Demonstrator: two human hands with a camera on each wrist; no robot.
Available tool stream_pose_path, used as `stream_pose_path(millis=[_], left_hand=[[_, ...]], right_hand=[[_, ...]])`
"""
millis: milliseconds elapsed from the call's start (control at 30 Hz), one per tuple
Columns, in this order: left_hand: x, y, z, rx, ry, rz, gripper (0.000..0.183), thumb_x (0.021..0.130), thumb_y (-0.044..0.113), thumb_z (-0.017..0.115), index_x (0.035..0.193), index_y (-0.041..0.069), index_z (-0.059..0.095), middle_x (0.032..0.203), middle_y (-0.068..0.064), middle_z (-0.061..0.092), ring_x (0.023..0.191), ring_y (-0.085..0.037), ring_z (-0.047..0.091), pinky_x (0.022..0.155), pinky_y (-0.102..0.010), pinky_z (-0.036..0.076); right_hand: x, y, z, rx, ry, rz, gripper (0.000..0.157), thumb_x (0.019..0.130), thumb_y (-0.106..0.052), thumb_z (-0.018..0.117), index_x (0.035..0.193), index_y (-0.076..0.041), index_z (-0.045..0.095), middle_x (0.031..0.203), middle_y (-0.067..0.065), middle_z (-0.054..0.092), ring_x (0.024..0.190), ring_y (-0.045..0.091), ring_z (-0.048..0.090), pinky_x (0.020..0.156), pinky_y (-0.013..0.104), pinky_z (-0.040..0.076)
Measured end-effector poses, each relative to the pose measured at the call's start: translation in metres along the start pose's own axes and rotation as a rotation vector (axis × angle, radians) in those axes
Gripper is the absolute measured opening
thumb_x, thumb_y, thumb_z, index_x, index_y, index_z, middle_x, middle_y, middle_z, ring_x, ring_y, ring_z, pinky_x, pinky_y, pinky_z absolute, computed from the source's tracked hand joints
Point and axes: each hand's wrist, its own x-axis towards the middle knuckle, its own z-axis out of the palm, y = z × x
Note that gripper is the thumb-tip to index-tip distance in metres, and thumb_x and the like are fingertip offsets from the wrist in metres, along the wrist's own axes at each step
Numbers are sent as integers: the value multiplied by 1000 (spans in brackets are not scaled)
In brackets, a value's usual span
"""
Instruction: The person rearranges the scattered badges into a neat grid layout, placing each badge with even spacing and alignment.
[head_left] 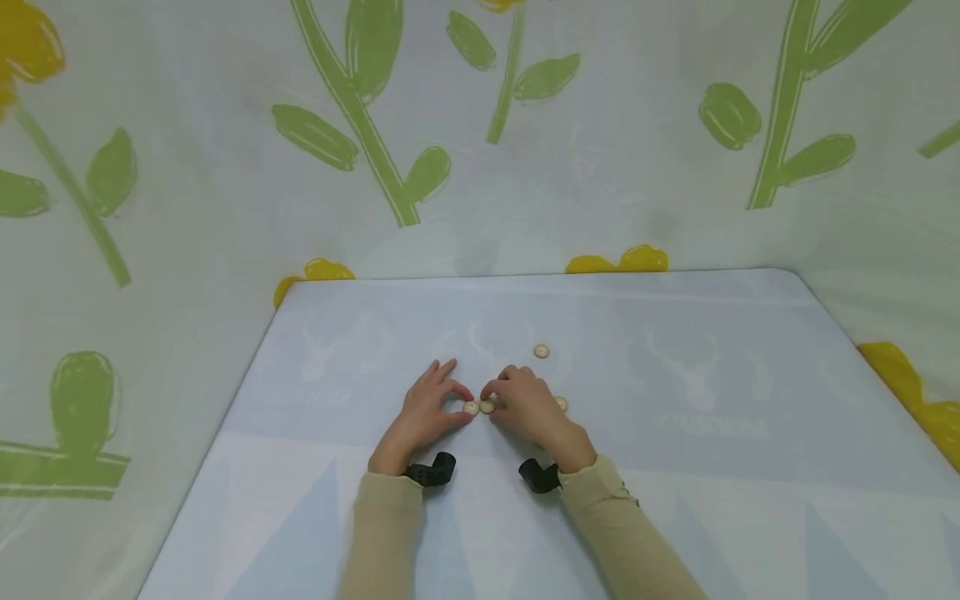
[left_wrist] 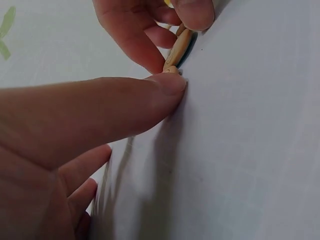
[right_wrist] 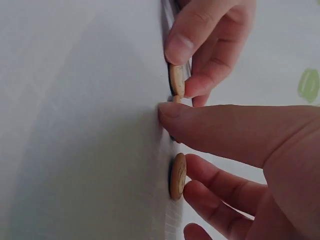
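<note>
Two small round wooden discs with dark markings lie side by side at the middle of the table. My left hand (head_left: 429, 408) pinches the left wooden disc (head_left: 471, 407) between thumb and index finger, its other fingers spread away. With thumb and index finger, my right hand (head_left: 531, 408) pinches the right wooden disc (head_left: 487, 406). In the right wrist view the left hand's disc (right_wrist: 177, 80) shows clearly, while the right thumb hides most of the other. A third wooden disc (right_wrist: 178, 176) lies by the right hand's other fingers; whether they touch it I cannot tell.
Farther back on the table (head_left: 360, 333) lies another wooden disc (head_left: 542, 351). Pale cloth with printed green stems and yellow flowers (head_left: 525, 200) rises behind the table's far edge and along its sides. Black wrist cameras (head_left: 433, 470) sit on both wrists.
</note>
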Motion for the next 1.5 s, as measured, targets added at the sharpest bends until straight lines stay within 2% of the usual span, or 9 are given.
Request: stream_pose_path(millis=[167, 333, 500, 667, 833, 1100, 1300, 1500], left_hand=[[0, 2, 0, 5, 10, -9, 18, 73, 28, 72, 86, 23, 61, 143, -8, 29, 134, -30, 11, 101, -55, 14], [-1, 2, 0, 3, 10, -4, 17, 73, 27, 72, 85, 21, 61, 142, -9, 30, 134, -31, 11, 102, -53, 14], [0, 2, -1, -12, 10, 1, 18, 73, 26, 72, 86, 21, 61, 142, -9, 30, 134, -30, 11, 103, -52, 13], [-1, 2, -2, -27, 19, 25, 17, 73, 26, 72, 85, 21, 61, 142, -10, 30, 134, -31, 11, 103, -52, 12], [-1, 1, -1, -35, 21, 19, 16, 74, 26, 72, 85, 21, 62, 142, -10, 31, 134, -30, 11, 103, -51, 12], [0, 1, 0, -31, 37, 13, 15, 74, 24, 72, 85, 20, 62, 141, -10, 32, 133, -32, 12, 103, -52, 13], [0, 4, -1, -26, 44, 15, 15, 74, 24, 72, 84, 19, 63, 141, -12, 33, 133, -34, 13, 102, -53, 14], [0, 5, 0, -11, 36, -2, 15, 74, 24, 71, 85, 20, 62, 141, -10, 32, 133, -32, 13, 102, -53, 15]], right_hand=[[0, -1, 2, -36, 35, -1, 18, 74, -20, 71, 92, -19, 67, 88, -2, 55, 81, 19, 46, 66, 35, 39], [1, -2, 2, -40, 9, 63, 16, 75, -23, 70, 89, -17, 65, 74, -7, 50, 75, 15, 44, 66, 34, 37], [1, 0, 0, -15, -11, 84, 16, 76, -26, 68, 88, -16, 64, 72, -9, 50, 73, 14, 45, 66, 34, 37], [1, 4, -2, 38, 17, 86, 17, 78, -26, 66, 90, -15, 62, 74, -8, 52, 72, 12, 47, 65, 32, 40], [2, 10, -3, 129, 42, 102, 16, 79, -23, 64, 93, -15, 61, 77, -8, 55, 69, 10, 49, 64, 27, 42], [7, 17, -5, 296, 24, 132, 19, 81, -22, 65, 97, -15, 59, 78, -7, 56, 67, 10, 50, 60, 25, 43], [14, 26, -6, 385, 19, 123, 17, 79, -22, 67, 95, -20, 60, 81, -9, 58, 74, 9, 52, 66, 27, 44], [23, 27, -8, 399, 7, 134, 16, 80, -22, 67, 95, -21, 62, 84, -7, 59, 78, 11, 53, 71, 29, 45]])
